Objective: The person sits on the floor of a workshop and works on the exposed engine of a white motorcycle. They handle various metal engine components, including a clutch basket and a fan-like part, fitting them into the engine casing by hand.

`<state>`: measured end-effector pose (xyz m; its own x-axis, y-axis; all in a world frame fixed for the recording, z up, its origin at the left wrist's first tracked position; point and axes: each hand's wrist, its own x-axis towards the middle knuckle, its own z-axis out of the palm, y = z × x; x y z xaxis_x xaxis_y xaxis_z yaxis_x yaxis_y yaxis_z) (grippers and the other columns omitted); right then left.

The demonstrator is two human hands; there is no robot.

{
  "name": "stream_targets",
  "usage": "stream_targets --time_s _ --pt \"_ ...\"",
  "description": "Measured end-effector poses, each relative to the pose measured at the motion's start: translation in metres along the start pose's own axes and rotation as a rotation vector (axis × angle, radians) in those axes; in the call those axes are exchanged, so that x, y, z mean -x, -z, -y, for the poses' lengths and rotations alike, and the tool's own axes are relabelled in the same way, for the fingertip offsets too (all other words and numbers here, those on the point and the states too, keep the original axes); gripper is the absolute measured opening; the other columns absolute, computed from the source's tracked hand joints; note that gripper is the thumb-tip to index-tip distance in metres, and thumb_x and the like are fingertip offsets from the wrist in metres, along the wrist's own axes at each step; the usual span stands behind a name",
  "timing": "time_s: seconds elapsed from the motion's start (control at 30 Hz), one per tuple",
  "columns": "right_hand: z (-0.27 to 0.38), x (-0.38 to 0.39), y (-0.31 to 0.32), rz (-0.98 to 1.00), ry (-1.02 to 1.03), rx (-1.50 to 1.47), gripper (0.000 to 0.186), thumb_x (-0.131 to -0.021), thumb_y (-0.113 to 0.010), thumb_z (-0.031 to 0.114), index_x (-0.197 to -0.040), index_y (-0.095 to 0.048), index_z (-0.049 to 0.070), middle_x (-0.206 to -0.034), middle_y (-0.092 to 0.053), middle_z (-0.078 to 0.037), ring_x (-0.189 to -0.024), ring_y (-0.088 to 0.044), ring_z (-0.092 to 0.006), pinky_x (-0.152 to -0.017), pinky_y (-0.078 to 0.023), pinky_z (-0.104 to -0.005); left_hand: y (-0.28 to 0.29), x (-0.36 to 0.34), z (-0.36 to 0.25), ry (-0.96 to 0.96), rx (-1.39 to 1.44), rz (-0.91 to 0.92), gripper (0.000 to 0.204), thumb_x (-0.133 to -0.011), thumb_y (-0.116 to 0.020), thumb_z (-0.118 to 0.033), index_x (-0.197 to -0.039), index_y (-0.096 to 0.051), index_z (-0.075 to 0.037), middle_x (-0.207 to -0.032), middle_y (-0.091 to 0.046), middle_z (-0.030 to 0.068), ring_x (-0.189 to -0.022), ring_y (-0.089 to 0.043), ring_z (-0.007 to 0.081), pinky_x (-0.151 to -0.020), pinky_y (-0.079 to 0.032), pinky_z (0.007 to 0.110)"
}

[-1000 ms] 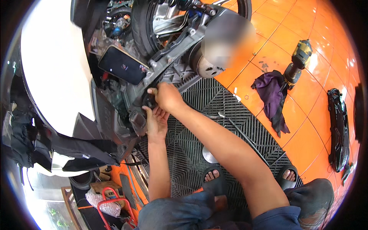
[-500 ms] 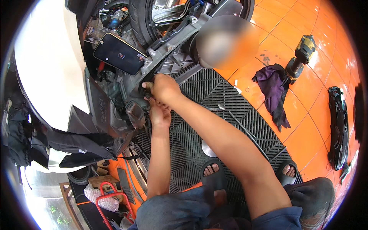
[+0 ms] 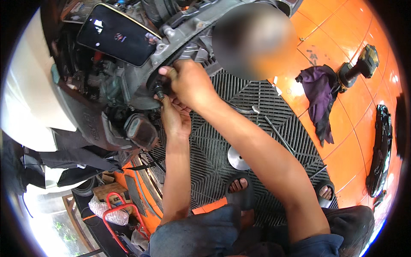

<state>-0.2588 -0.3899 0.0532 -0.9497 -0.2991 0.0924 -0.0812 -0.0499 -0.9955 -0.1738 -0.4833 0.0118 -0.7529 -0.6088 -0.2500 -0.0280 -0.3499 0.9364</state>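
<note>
Both hands meet at a short dark metal shaft standing out of the grey engine case of a scooter. From below, my left hand closes its thumb and fingers on the shaft's outer end. My right hand is just above, fingers curled and thumb stretched along the shaft's upper side. What lies under its curled fingers is hidden. A black part surrounds the shaft's base. On the machine above the hands rests a phone with a dark screen.
White bodywork rises on the left. On the black slatted mat lie a metal disc and a thin rod. A cordless driver, a purple cloth and a long black part lie on orange tiles. A red frame stands lower left.
The view has moved closer, so the engine and phone look larger and the driver sits farther right. My hands stay at the shaft, which shows more plainly between them.
</note>
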Motion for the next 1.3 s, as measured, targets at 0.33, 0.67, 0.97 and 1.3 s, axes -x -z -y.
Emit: stream_targets --time_s 0.33,0.67,0.97,1.3 --pt "0.01 0.001 0.032 0.093 0.107 0.334 0.045 -0.093 -0.069 0.045 -0.097 -0.075 0.0 -0.089 -0.071 -0.028 -0.091 -0.07 -0.0433 -0.085 -0.053 -0.0524 -0.029 0.057 0.006 0.143 0.16 0.035 0.043 -0.11 -0.045 -0.041 -0.131 -0.054 -0.005 -0.12 -0.063 0.0048 -0.113 -0.062 0.0167 -0.092 -0.052 0.034" --pt "0.003 0.058 0.156 0.697 0.121 0.268 0.045 -0.095 -0.066 0.044 -0.108 -0.073 0.001 -0.091 -0.074 -0.018 -0.083 -0.073 -0.0315 -0.081 -0.056 -0.0426 -0.05 0.161 0.016 -0.926 -1.583 0.989 0.043 -0.09 -0.071 -0.034 -0.119 -0.068 -0.002 -0.136 -0.058 0.0212 -0.133 -0.049 0.0356 -0.111 -0.037 0.051" --pt "-0.032 0.128 0.136 1.158 -0.105 0.071 0.049 -0.096 -0.065 0.046 -0.121 -0.072 0.005 -0.116 -0.074 -0.017 -0.11 -0.068 -0.0339 -0.1 -0.049 -0.0404 -0.022 0.167 0.049 -0.82 -1.587 1.176 0.043 -0.091 -0.07 -0.033 -0.121 -0.068 -0.001 -0.105 -0.072 0.0151 -0.098 -0.07 0.026 -0.086 -0.055 0.037" --pt "-0.049 0.123 0.127 1.252 -0.215 -0.173 0.042 -0.095 -0.069 0.033 -0.122 -0.072 0.001 -0.116 -0.074 -0.012 -0.109 -0.067 -0.0228 -0.101 -0.048 -0.035 -0.018 0.181 0.042 -0.797 -1.744 1.104 0.041 -0.089 -0.069 -0.032 -0.117 -0.068 -0.001 -0.118 -0.067 0.0135 -0.11 -0.065 0.0267 -0.092 -0.052 0.04"
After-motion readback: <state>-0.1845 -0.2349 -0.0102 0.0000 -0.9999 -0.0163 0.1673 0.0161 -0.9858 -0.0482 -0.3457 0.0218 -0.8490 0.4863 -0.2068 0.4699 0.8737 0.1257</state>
